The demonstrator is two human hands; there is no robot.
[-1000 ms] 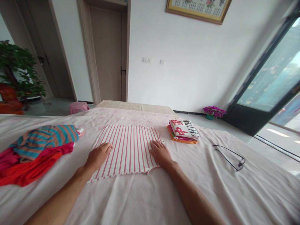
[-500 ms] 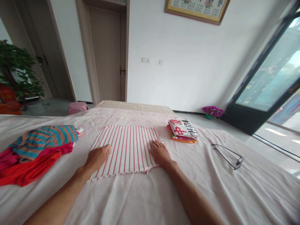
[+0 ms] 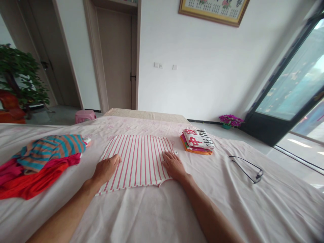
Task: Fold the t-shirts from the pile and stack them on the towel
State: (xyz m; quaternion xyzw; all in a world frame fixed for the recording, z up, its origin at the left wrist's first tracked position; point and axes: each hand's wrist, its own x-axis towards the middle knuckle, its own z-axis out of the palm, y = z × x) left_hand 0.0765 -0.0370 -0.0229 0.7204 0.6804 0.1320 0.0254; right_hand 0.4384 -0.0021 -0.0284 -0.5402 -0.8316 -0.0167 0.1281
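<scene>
Striped garment (image 3: 141,162): flat, lower centre of frame, long axis seemingly left-to-right.
Left hand (image 3: 108,167): curled on its left side; we can't tell if gripping.
Right hand (image 3: 174,165): laid flat, fingers extended, touching its right end.

Garment (image 3: 139,162) of smooth, matt cloth

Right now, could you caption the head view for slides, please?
Left hand and right hand on a red-striped white top near folded clothes.

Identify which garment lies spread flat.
The red-striped white top under the left hand and right hand; the others form a crumpled heap or a folded stack.
</scene>
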